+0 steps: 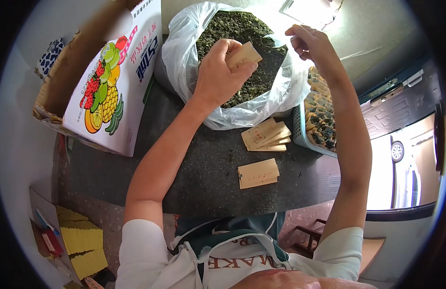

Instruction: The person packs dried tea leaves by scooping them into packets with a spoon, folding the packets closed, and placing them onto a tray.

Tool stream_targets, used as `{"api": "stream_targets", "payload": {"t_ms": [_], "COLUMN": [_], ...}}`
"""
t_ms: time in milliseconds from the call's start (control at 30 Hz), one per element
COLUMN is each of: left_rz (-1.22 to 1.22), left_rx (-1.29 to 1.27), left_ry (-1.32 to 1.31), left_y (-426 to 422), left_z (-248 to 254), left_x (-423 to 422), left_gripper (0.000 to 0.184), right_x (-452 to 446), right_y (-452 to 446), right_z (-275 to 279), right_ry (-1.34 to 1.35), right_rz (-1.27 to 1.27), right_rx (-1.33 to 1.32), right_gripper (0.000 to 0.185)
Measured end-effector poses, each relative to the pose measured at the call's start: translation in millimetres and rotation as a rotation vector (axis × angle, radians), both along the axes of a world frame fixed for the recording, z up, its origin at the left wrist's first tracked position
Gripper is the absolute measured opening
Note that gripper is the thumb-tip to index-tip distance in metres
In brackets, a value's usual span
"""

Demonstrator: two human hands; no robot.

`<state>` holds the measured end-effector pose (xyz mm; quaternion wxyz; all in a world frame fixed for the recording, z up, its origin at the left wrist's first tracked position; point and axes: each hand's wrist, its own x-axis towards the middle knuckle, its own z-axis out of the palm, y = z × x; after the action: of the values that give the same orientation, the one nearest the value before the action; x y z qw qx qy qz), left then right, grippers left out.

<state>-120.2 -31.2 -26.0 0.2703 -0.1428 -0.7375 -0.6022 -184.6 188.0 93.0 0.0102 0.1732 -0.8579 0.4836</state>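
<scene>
My left hand [215,77] is closed around a small brown paper packet [245,57], held tilted above the dried tea leaves [232,26]. The leaves fill a large clear plastic bag [182,43] with its mouth wide. Up at the bag's right edge is my right hand [309,45], its fingers curled together. A pale, see-through shape [277,40] lies beside those fingertips; whether they grip it, I cannot make out. In front of the bag a fanned stack of brown packets [266,135] rests on the dark table [203,178], with a smaller packet pile [258,173] nearer me.
A tall carton with fruit pictures [107,91] stands left of the bag. At right, a light blue basket [300,126] holds many packets with dark ends. Yellow bundles [80,236] are low on the left. A bright lamp [312,12] shines behind.
</scene>
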Motion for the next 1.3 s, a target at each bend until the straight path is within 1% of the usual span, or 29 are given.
{"api": "stream_targets", "payload": {"t_ms": [33,100,133,200,233,333,367,433,467,533,567,633,667,733,800,867,900,933,967,1000,1033,1067,1133,1167,1200,1233,1267,1300], "left_rz": [0.020,0.039,0.029,0.018,0.023,0.019,0.010,0.030,0.045,0.019,-0.008,-0.010,-0.007,-0.010,-0.020,-0.124,-0.203,-0.262,-0.329,-0.429,-0.518,-0.610,-0.752,-0.812,-0.880,-0.949,-1.020,-1.096], "left_rx": [-0.019,-0.038,-0.035,-0.031,-0.038,-0.033,-0.022,-0.028,-0.035,0.012,0.058,0.061,0.063,0.058,0.048,0.164,0.242,0.255,0.270,0.288,0.261,0.235,0.259,0.269,0.187,0.163,0.140,0.133], "left_ry": [-0.002,-0.002,0.004,0.009,-0.011,-0.048,-0.065,-0.053,-0.040,-0.067,-0.091,-0.056,-0.023,-0.019,-0.010,-0.112,-0.004,0.034,0.067,0.108,0.095,0.082,-0.050,-0.113,-0.172,-0.172,-0.173,-0.268], "left_y": [0,1,2,3,4,4,3,3,3,3,3,4,3,3,2,1,3,2,2,5,6,10,28,38,44,56,67,75], "left_z": [0,1,0,1,1,2,3,3,3,5,6,1,-1,-2,3,14,15,21,27,37,41,45,43,37,24,23,22,18], "left_x": [0,1,1,1,2,4,4,4,4,6,6,2,0,-1,2,12,13,17,23,34,41,48,69,78,81,91,100,104], "left_gripper": [0.047,0.047,0.047,0.047,0.047,0.047,0.047,0.048,0.048,0.049,0.049,0.050,0.051,0.051,0.052,0.050,0.044,0.040,0.036,0.035,0.036,0.038,0.043,0.045,0.049,0.051,0.053,0.057], "right_x": [4,12,13,15,17,29,31,33,35,44,49,56,54,50,54,69,90,105,110,112,118,137,174,182,196,209,215,226], "right_y": [-1,-8,-12,-24,-31,-47,-48,-52,-52,-51,-50,-48,-46,-41,-38,-32,-35,-33,-19,-9,1,9,20,29,38,46,54,62], "right_z": [2,3,2,-2,-6,-18,-21,-23,-20,-4,2,9,7,4,5,12,21,25,18,12,8,3,-4,-18,-23,-27,-43,-52], "right_ry": [-0.001,0.017,0.017,0.015,0.014,0.070,0.070,0.281,0.280,0.450,0.449,0.632,0.632,0.842,0.881,0.919,0.945,0.967,0.930,1.068,1.205,0.988,0.842,0.793,0.737,0.681,0.633,0.568], "right_rz": [-0.001,0.074,0.073,0.080,0.079,0.247,0.250,0.313,0.317,0.187,0.184,0.179,0.178,0.207,0.174,0.125,0.066,-0.003,0.012,0.024,0.033,0.051,-0.015,0.004,0.001,0.000,0.015,0.018], "right_rx": [0.001,0.058,0.057,0.167,0.166,0.229,0.228,0.202,0.202,0.403,0.404,0.423,0.423,0.246,0.250,0.252,0.310,0.370,0.398,0.387,0.382,0.268,0.264,0.178,0.192,0.205,0.119,0.093], "right_gripper": [0.030,0.030,0.030,0.030,0.030,0.028,0.028,0.026,0.026,0.025,0.025,0.021,0.021,0.015,0.014,0.014,0.012,0.011,0.016,0.018,0.020,0.021,0.021,0.020,0.019,0.018,0.018,0.018]}}
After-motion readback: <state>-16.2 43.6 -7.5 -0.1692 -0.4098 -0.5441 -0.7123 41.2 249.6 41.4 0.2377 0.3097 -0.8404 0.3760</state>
